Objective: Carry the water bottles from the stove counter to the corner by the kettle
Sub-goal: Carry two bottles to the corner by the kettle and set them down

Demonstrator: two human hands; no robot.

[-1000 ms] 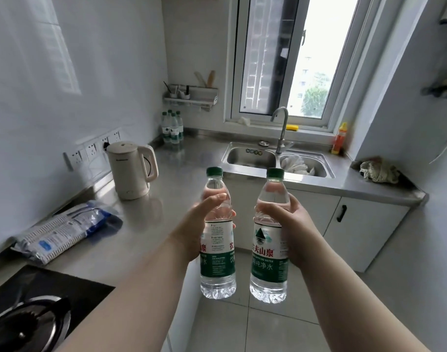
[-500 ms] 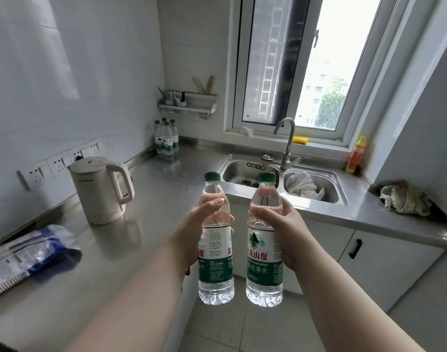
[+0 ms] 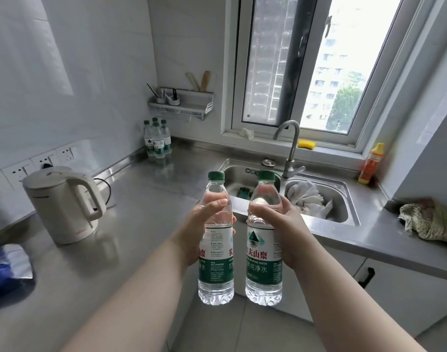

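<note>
On the left hand (image 3: 192, 232) the fingers (image 3: 213, 205) curl round the shoulder of one green-capped water bottle (image 3: 216, 246), thumb across its front. The right hand (image 3: 287, 232) grips a second bottle (image 3: 262, 262) the same way. Both hang upright, side by side and nearly touching, out past the tabletop (image 3: 141, 212) edge, above the floor and before the sink (image 3: 344, 214). The white kettle (image 3: 62, 204) stands on the tabletop to the left, and a cluster of like bottles (image 3: 157, 141) stands in the far corner beyond it. Both grips sit high on smooth, tapering plastic, so a slackened hold could drop a full bottle to the floor, and a careless set-down could topple the cluster.
</note>
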